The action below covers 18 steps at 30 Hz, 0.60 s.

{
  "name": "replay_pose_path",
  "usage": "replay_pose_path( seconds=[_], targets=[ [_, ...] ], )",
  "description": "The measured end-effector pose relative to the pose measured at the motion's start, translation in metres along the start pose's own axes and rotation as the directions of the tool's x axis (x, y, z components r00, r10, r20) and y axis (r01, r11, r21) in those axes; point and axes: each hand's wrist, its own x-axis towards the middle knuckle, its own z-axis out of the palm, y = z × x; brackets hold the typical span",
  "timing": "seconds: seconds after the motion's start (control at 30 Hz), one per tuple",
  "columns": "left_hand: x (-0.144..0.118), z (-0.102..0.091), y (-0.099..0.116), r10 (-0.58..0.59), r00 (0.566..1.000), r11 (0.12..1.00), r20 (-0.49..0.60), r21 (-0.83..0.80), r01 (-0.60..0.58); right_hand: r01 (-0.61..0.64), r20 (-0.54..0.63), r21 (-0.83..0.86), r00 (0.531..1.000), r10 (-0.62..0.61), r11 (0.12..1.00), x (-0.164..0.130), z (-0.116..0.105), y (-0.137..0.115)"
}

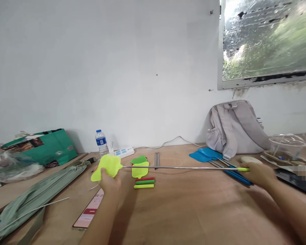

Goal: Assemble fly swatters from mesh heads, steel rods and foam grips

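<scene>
A yellow fly swatter [181, 167] with a long extended metal rod stretches sideways between my hands. My left hand [111, 182] grips its yellow mesh head, and my right hand [258, 174] is closed round the yellow handle at the other end. Beneath the rod lie loose mesh heads, a yellow one [140, 169] in front of a green one [139, 160]. Nearer me are a red handle [145, 179], a green handle [145, 182] and a yellow handle [144, 186]. Metal rods [156, 160] lie behind. Blue fly swatters [206, 154] are piled beside my right hand.
A phone [88, 212] lies under my left forearm. A water bottle [101, 143] and a power strip [123, 152] stand by the wall. Left are an umbrella-like green cloth bundle [46, 190] and a green bag [53, 148]; right, a grey backpack [241, 129] and a plastic bowl [288, 144].
</scene>
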Motion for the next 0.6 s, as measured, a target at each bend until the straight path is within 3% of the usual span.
replay_pose_path(
  seconds=[0.07,0.23,0.5,0.6],
  targets=[
    [-0.015,0.009,-0.001,-0.011,0.999,0.998,0.042,-0.057,0.013,0.152,-0.006,-0.009,0.988,-0.152,0.988,-0.003,-0.001,-0.021],
    [-0.04,0.017,-0.008,0.077,0.994,0.99,0.081,0.114,-0.086,0.162,-0.062,-0.011,0.985,-0.162,0.987,-0.011,-0.003,-0.057],
    [-0.075,0.015,-0.035,0.028,0.994,0.996,0.102,0.079,-0.036,0.236,-0.06,0.026,0.97,-0.234,0.971,-0.029,0.005,-0.104],
    [-0.088,0.016,-0.039,-0.063,0.995,0.996,0.078,0.073,0.058,0.272,-0.055,0.068,0.962,-0.269,0.96,-0.042,0.007,-0.121]
  ],
)
